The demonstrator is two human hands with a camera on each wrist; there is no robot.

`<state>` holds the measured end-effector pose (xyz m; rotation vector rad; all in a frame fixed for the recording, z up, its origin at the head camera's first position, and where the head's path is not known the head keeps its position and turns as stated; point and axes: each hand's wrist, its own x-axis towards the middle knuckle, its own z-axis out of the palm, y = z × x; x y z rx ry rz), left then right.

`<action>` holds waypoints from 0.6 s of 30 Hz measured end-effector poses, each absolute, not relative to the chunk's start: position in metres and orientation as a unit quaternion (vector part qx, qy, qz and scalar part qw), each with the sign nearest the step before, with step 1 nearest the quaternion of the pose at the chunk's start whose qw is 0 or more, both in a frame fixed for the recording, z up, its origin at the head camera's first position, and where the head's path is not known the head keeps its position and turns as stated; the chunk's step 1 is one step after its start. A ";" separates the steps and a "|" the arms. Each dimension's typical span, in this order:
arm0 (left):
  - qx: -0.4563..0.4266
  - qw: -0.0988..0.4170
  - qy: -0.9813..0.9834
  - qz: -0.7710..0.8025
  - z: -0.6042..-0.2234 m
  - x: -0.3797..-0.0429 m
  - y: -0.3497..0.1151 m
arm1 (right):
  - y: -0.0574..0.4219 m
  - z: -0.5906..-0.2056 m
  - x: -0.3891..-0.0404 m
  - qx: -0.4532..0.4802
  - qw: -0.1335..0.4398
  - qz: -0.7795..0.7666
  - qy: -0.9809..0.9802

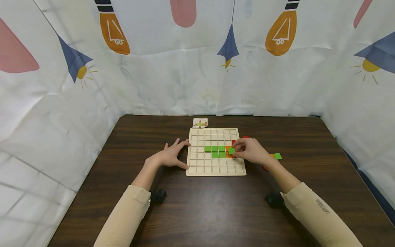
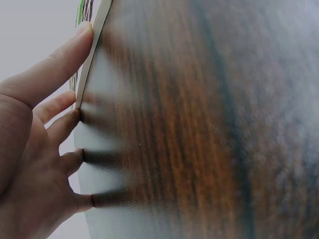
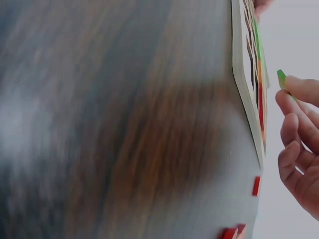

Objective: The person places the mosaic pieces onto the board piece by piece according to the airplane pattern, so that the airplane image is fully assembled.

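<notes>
A light wooden grid board [image 1: 200,169] lies on the dark table, with several green square tiles [image 1: 214,148] set in its middle rows and orange ones at their right end. My left hand [image 1: 168,156] has its fingers spread; thumb and fingertips touch the board's left edge, also seen in the left wrist view, where other fingertips rest on the table. Between thumb and index finger, my right hand [image 1: 253,151] pinches a green square tile [image 1: 231,151]. The right wrist view shows this tile [image 3: 281,78] held above the board's surface, apart from it.
Behind the board lies a small pattern card [image 1: 200,123]. Loose tiles sit right of the board: a red one [image 1: 245,137], a green one [image 1: 277,156] and others partly hidden by the right forearm. A printed white cloth [image 1: 185,82] hangs beyond the table [image 1: 213,209].
</notes>
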<state>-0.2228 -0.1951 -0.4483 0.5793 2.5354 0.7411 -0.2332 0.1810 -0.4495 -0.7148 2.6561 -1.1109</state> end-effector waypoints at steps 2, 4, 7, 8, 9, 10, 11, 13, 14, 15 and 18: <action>0.208 0.218 0.916 0.266 -0.448 -0.223 -0.195 | 0.176 -0.450 -0.233 -0.240 0.088 -0.380 0.889; 0.209 0.217 0.916 0.266 -0.448 -0.223 -0.195 | 0.172 -0.452 -0.234 -0.241 0.090 -0.386 0.886; 0.208 0.217 0.915 0.268 -0.448 -0.222 -0.195 | 0.164 -0.454 -0.235 -0.244 0.093 -0.392 0.882; 0.208 0.218 0.915 0.269 -0.448 -0.222 -0.195 | 0.162 -0.455 -0.235 -0.245 0.094 -0.393 0.881; 0.207 0.218 0.915 0.269 -0.449 -0.222 -0.195 | 0.160 -0.455 -0.235 -0.245 0.095 -0.393 0.881; 0.206 0.218 0.915 0.269 -0.448 -0.222 -0.195 | 0.158 -0.456 -0.235 -0.246 0.095 -0.393 0.881; 0.205 0.218 0.915 0.269 -0.448 -0.222 -0.195 | 0.156 -0.456 -0.235 -0.246 0.096 -0.394 0.880; 0.204 0.218 0.916 0.268 -0.449 -0.222 -0.195 | 0.152 -0.456 -0.234 -0.247 0.094 -0.394 0.881; 0.204 0.217 0.916 0.267 -0.448 -0.222 -0.195 | 0.150 -0.456 -0.234 -0.248 0.093 -0.394 0.880; 0.204 0.217 0.917 0.267 -0.448 -0.222 -0.195 | 0.148 -0.456 -0.233 -0.249 0.092 -0.393 0.880; 0.204 0.217 0.916 0.268 -0.449 -0.223 -0.195 | 0.142 -0.457 -0.233 -0.257 0.089 -0.390 0.880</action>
